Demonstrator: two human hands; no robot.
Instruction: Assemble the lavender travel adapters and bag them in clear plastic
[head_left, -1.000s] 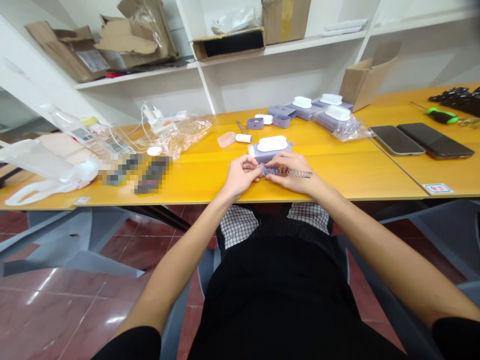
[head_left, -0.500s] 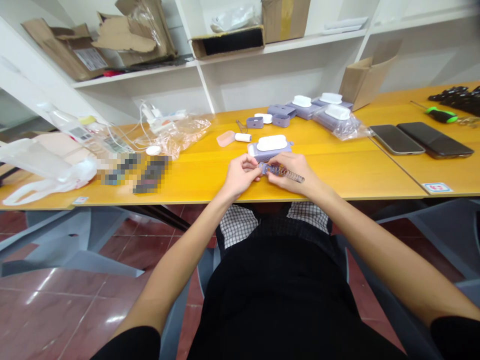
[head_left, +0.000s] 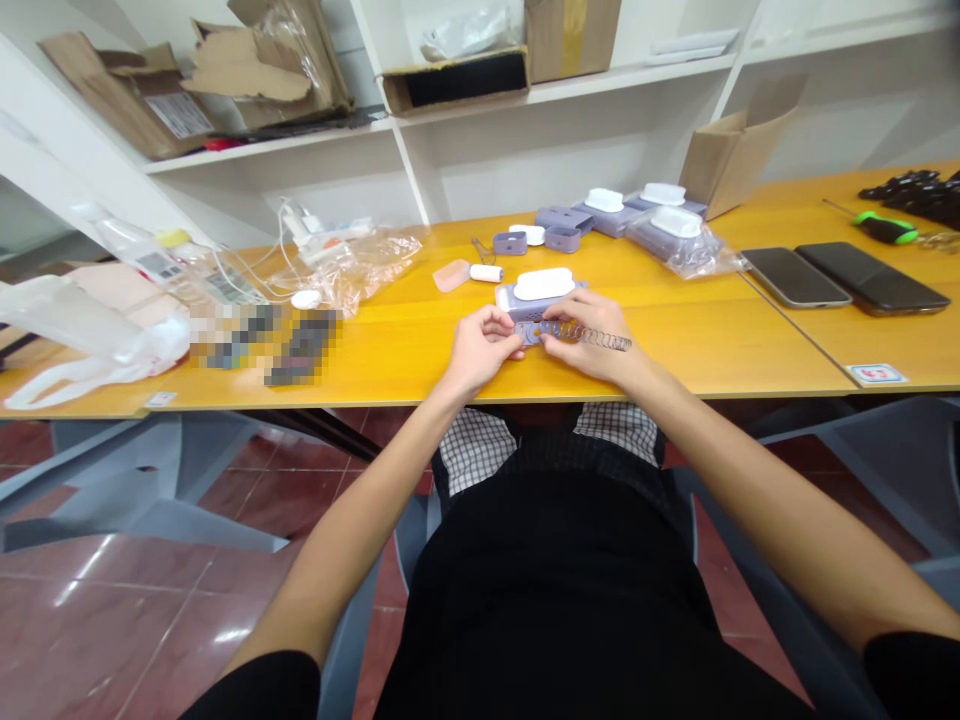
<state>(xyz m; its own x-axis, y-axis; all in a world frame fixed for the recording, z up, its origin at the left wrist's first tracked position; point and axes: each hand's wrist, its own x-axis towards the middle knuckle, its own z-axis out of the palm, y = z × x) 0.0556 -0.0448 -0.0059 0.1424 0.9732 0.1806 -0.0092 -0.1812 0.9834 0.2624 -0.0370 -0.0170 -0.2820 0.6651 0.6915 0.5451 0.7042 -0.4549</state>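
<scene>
My left hand [head_left: 484, 347] pinches the left end of a small purple plastic piece [head_left: 530, 331] near the table's front edge. From the right, my right hand [head_left: 589, 335] grips a coiled metal spring [head_left: 607, 340], whose free end sticks out to the right past the fingers. The spring's other end reaches the purple piece; whether it is attached there I cannot tell. Just behind both hands sits a purple device with a white oval top [head_left: 544, 287]. Beyond it lie a white cylinder [head_left: 487, 273], a pink flat piece [head_left: 451, 276] and small purple frames [head_left: 510, 243].
More purple-and-white devices [head_left: 604, 203] stand at the back, one in clear plastic wrap [head_left: 697, 257]. Two phones [head_left: 870, 278] and a green-black screwdriver [head_left: 885, 228] lie right. Plastic bags, cables and a white charger puck [head_left: 306, 299] are at left. White shelves [head_left: 465, 170] rise behind the table.
My right hand has shifted slightly right with the spring, showing more of the purple piece between my hands. My left hand stays in nearly the same place.
</scene>
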